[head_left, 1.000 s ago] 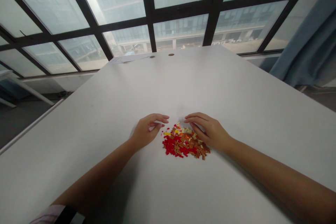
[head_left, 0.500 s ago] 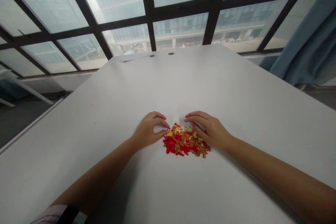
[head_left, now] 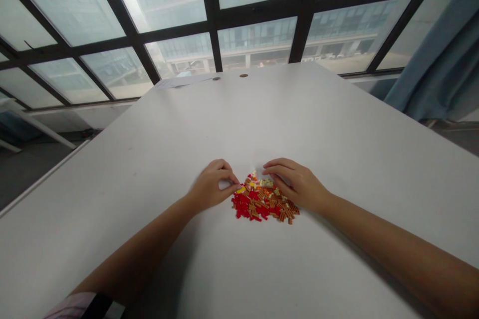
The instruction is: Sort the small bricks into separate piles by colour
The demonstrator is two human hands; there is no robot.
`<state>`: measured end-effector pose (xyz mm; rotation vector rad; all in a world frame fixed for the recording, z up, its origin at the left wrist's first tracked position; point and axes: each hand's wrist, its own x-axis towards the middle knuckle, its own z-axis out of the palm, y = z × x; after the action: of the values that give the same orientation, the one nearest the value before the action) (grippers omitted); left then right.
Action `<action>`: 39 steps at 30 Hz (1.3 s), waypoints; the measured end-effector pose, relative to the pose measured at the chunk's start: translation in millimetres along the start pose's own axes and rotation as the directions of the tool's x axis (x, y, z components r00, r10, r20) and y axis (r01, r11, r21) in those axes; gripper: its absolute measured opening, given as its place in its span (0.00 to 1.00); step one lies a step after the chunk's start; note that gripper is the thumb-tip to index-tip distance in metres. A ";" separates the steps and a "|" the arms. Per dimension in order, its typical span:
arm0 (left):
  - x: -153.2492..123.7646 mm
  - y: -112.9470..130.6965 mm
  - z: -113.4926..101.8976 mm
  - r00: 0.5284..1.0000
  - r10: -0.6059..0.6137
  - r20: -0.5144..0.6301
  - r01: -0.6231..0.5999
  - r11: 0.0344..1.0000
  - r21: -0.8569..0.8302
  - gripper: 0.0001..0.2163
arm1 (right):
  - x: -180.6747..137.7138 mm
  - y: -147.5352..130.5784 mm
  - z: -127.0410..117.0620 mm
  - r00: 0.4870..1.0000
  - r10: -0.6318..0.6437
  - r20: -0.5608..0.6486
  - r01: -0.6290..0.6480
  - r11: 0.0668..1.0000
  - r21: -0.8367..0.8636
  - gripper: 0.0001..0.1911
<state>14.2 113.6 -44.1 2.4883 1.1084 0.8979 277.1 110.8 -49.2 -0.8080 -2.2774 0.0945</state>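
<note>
A pile of small toy building bricks (head_left: pixel 258 207) in red, brown, orange, yellow and cream lies on the white table (head_left: pixel 239 269). At the pile's left edge, my left hand (head_left: pixel 214 184) pinches thumb and index finger together, with a small red brick (head_left: pixel 242 185) showing at the fingertips; most of it is hidden. My right hand (head_left: pixel 295 183) rests over the upper right of the pile, its fingers loosely bent and apart. No brick shows in it. Its palm and thumb cover some cream and brown bricks.
Papers (head_left: pixel 183 81) lie at the table's far edge beside two dark round spots (head_left: pixel 243 76). Behind the table stand dark-framed windows (head_left: pixel 258 40), and a blue curtain (head_left: pixel 437 60) hangs at the right.
The thumb and index finger of my left hand have closed together at the red brick; a gap showed between them before. My right hand has hardly moved.
</note>
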 end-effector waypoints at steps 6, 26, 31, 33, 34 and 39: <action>-1.0 -4.0 -0.1 0.984 -0.111 -0.136 0.132 0.980 0.151 0.03 | 0.0 -0.6 -0.7 0.998 -0.016 -0.063 0.016 1.000 0.006 0.12; 8.2 3.0 1.4 0.954 0.298 0.033 -0.288 0.880 0.377 0.07 | -0.7 2.2 0.0 0.999 0.033 0.024 -0.033 0.999 0.021 0.12; 6.7 3.0 1.2 0.965 0.256 0.053 -0.259 0.906 0.335 0.06 | 0.3 1.0 -0.8 0.999 0.025 0.024 -0.026 0.999 0.041 0.12; 5.6 3.2 0.9 0.978 0.204 0.043 -0.208 0.933 0.294 0.05 | 0.6 0.8 -1.0 1.000 0.019 0.019 -0.020 0.999 0.038 0.12; 5.1 3.1 0.8 0.984 0.174 0.037 -0.177 0.948 0.265 0.04 | 0.6 0.8 -1.1 1.000 0.016 0.018 -0.016 0.999 0.033 0.12; 3.9 1.8 1.5 0.997 0.073 0.010 -0.073 0.981 0.180 0.03 | 0.6 1.0 -1.1 1.000 0.000 0.006 -0.001 1.000 0.023 0.12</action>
<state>18.2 115.4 -42.8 2.6913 1.1507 0.8466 278.0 111.9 -48.3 -0.7974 -2.2777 0.1231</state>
